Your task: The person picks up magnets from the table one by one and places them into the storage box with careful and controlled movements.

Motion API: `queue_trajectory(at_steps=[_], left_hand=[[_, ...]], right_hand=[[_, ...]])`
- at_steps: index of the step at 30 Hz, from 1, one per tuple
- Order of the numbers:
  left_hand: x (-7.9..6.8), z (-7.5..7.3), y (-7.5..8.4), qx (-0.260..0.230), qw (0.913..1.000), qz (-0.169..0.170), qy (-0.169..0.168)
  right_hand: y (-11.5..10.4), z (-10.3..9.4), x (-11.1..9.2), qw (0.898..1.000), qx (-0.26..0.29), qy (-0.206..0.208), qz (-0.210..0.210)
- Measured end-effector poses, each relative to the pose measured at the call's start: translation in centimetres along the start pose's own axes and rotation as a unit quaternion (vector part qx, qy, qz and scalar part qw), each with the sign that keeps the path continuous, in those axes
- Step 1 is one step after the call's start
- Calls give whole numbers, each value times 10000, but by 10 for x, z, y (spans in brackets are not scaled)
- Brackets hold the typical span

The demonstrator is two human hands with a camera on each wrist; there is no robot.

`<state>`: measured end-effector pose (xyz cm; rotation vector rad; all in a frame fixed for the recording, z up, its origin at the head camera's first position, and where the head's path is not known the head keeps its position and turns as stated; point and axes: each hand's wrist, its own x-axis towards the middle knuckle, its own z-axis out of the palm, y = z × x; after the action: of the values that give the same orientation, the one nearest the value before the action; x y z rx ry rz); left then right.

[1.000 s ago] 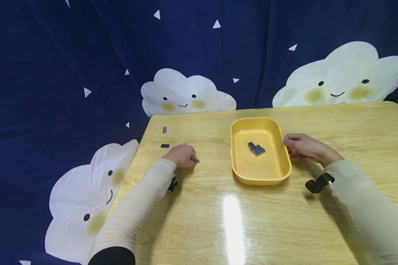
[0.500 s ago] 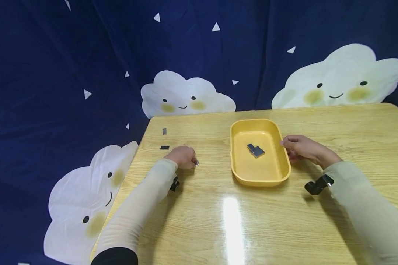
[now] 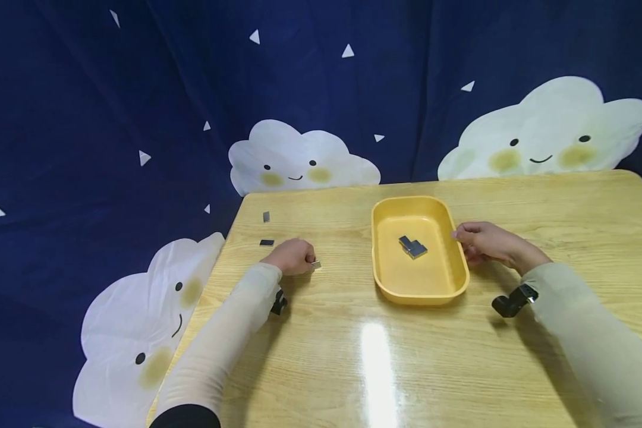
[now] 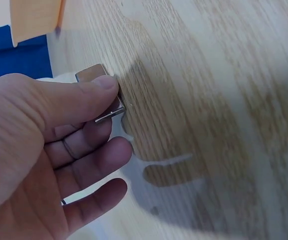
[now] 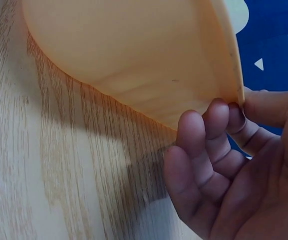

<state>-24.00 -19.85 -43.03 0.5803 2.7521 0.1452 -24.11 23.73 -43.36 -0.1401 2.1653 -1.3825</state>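
My left hand (image 3: 293, 257) is low over the left part of the table, pinching a small flat rectangular piece of shiny metal (image 4: 91, 73) between thumb and forefinger; its exact kind is unclear. Its other fingers are loosely bent in the left wrist view. At the right side of a yellow plastic tray (image 3: 401, 284), my right hand (image 3: 487, 242) pinches the rim, thumb on the inside and fingers against the outer wall. A few similar dark metal pieces (image 3: 417, 249) lie together inside the tray, partly overlapping.
Left of the tray, a dark metal piece (image 3: 267, 242) and a greyer one (image 3: 266, 217) lie apart on the wooden table (image 3: 310, 368). Behind the table hangs a dark blue curtain (image 3: 299, 71) with white clouds. Both wrists carry black cameras.
The metal piece at my left fingertips shows slightly more and looks a little tilted. The right hand keeps its grip on the tray, and the whole view has shifted slightly.
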Motion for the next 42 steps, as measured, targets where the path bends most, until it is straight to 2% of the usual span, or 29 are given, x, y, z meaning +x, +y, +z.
queue_trajectory(at_steps=[6, 11, 17, 23, 30, 42], left_hand=[[-1, -1, 0, -118, 9998, 61, 165], [-2, -2, 1, -152, 9997, 105, 153], [0, 0, 0, 37, 9997, 150, 178], [1, -3, 0, 116, 9986, 230, 468], [-1, -10, 2, 158, 9949, 585, 809], [-3, -21, 3, 20, 9942, 460, 973]], right_hand=[[-1, -1, 0, 10000, -11, 49, -50], [-1, -1, 2, 10000, -53, 50, -26], [-1, -1, 1, 9999, -110, 30, 3], [-3, -1, 0, 9999, -65, 74, -82], [-3, 0, -3, 10000, -66, 37, -12], [1, 1, 0, 10000, -27, 42, 38]])
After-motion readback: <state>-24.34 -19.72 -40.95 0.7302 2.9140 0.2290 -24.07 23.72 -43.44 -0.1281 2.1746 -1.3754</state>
